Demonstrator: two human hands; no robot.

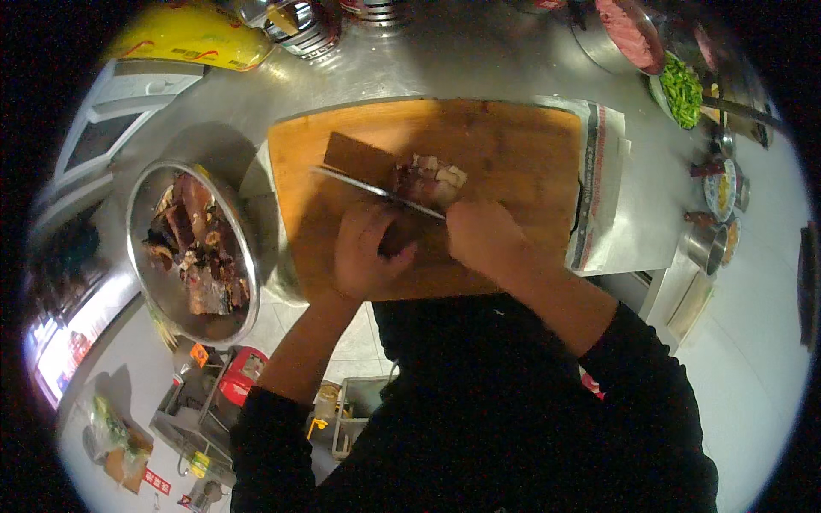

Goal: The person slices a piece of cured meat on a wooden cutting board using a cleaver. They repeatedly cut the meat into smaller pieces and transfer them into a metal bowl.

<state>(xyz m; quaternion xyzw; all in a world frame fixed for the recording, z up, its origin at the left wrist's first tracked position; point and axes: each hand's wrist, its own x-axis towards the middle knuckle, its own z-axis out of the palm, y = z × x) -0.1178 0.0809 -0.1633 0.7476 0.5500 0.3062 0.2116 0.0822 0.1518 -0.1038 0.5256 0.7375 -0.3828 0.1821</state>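
Note:
My right hand (484, 237) grips the handle end of a cleaver (375, 190), with the handle itself hidden in the fist. Its broad blade slants up to the left over a wooden cutting board (513, 147), the face taking on the board's brown colour. Against the far side of the blade lies a small heap of cut meat slices (436, 178), pale and dark red. On the near side, my left hand (369, 256) curls around a dark piece of meat (394, 240), close to the blade. Shadow and the fingers hide most of that piece.
Left of the board stands a steel bowl (131, 250) of dark meat chunks. Around it runs a stainless steel counter (410, 80). Printed packaging (600, 186) lies under the board's right side. At the far right are a bowl of chopped greens (681, 93) and a steel pot (707, 249).

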